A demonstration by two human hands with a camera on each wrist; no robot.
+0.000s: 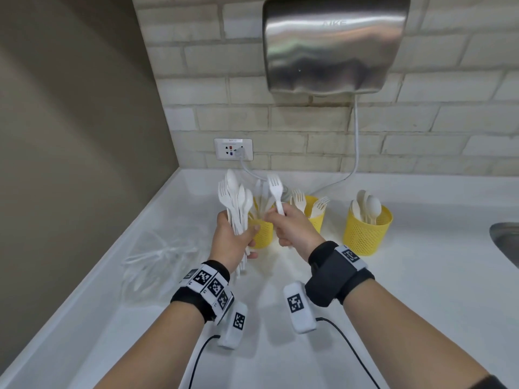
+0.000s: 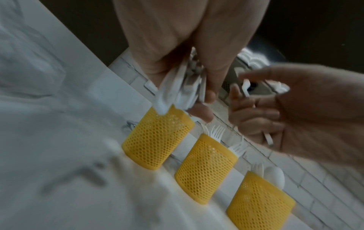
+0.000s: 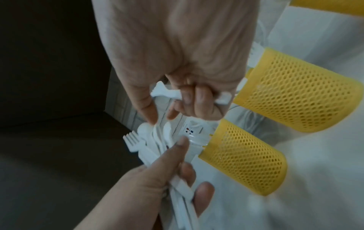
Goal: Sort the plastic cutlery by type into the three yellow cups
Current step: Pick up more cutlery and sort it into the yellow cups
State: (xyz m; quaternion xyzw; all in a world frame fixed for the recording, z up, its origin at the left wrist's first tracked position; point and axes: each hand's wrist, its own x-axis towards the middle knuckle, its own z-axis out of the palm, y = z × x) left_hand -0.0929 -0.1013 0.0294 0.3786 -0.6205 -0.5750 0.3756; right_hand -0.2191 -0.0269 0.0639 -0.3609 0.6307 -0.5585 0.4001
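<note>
My left hand (image 1: pixel 237 238) grips a bundle of white plastic cutlery (image 1: pixel 236 197), forks and spoons mixed, held upright in front of the left yellow cup (image 1: pixel 264 234). My right hand (image 1: pixel 280 220) holds a single white fork (image 1: pixel 275 192) by its handle, tines up, right beside the bundle. The middle cup (image 1: pixel 316 217) holds forks and the right cup (image 1: pixel 368 234) holds spoons. In the right wrist view the fork handle (image 3: pixel 169 93) lies across my curled fingers (image 3: pixel 199 101). The left wrist view shows the bundle (image 2: pixel 181 88) above the three cups (image 2: pixel 157 140).
A crumpled clear plastic bag (image 1: pixel 160 256) lies on the white counter (image 1: pixel 421 290) to the left of my hands. A steel sink rim (image 1: pixel 505 240) shows at the right edge. A hand dryer (image 1: pixel 334 43) and a wall socket (image 1: pixel 233 148) hang behind the cups.
</note>
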